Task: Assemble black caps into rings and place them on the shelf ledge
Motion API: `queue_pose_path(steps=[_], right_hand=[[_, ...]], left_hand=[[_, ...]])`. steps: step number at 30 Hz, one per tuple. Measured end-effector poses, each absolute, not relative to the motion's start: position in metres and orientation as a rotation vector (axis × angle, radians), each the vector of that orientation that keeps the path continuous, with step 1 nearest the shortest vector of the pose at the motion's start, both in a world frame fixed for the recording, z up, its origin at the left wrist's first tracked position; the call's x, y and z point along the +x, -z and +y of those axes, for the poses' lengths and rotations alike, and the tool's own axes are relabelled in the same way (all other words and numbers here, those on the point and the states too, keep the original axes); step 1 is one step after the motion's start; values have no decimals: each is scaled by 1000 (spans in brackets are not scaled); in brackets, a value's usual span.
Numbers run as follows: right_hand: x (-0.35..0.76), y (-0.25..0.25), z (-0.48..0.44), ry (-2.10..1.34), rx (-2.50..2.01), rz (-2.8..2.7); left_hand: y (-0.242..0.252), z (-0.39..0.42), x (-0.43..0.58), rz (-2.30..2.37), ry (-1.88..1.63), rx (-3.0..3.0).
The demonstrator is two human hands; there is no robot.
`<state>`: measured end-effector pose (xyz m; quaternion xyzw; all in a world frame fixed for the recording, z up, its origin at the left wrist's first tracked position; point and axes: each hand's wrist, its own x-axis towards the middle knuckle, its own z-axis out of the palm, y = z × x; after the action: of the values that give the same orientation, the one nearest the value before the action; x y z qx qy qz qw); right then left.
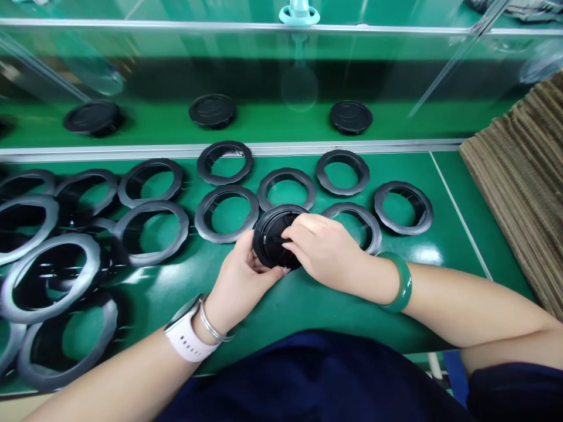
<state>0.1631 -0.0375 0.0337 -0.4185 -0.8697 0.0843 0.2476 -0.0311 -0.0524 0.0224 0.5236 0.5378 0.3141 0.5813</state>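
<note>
Between my two hands is a round black plastic part (271, 235) with a raised rim and a recessed inner face, tilted toward me above the green table. My left hand (246, 269) grips its lower left edge, with the thumb along the bottom. The fingers of my right hand (323, 246) are pinched together at the part's inner face; whether they hold some small piece there is hidden. Just behind the part lie several black rings, among them one ring (287, 172) and another ring (373, 231) partly covered by my right hand.
More black rings (152, 258) spread over the green table (185, 310), piled up at the left (90, 264). Several round black discs (212, 111) stand on the ledge behind a metal strip (272, 149). Stacked corrugated cardboard (514, 170) is at the right.
</note>
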Motion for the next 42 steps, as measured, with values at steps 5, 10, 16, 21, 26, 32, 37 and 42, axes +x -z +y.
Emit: queue_pose_path(steps=[5, 10, 16, 21, 26, 32, 37, 42], right_hand=[[159, -33, -44, -62, -1123, -2397], [155, -33, -47, 10, -1173, -2467], [158, -39, -42, 8, -1096, -2490], [165, -47, -38, -271, -1195, -2057], [166, -45, -34, -905, -1303, -1779], [160, -42, -33, -1035, -1269, -1687], [157, -45, -34, -1052, -1292, -1626], [155, -44, -35, -1023, -1323, -1606]], left_hand=[[-20, -53, -32, 1314, -742, 1265], [-20, -56, -33, 1357, -714, 1321], [-21, -56, -32, 1346, -742, 1269], [-20, -53, -32, 1302, -865, 1211], [-21, -60, -35, 1213, -866, 1278], [-22, -67, -41, 1124, -887, 1305], [-25, -66, -41, 1195, -865, 1339], [-24, -66, -40, 1240, -835, 1408]])
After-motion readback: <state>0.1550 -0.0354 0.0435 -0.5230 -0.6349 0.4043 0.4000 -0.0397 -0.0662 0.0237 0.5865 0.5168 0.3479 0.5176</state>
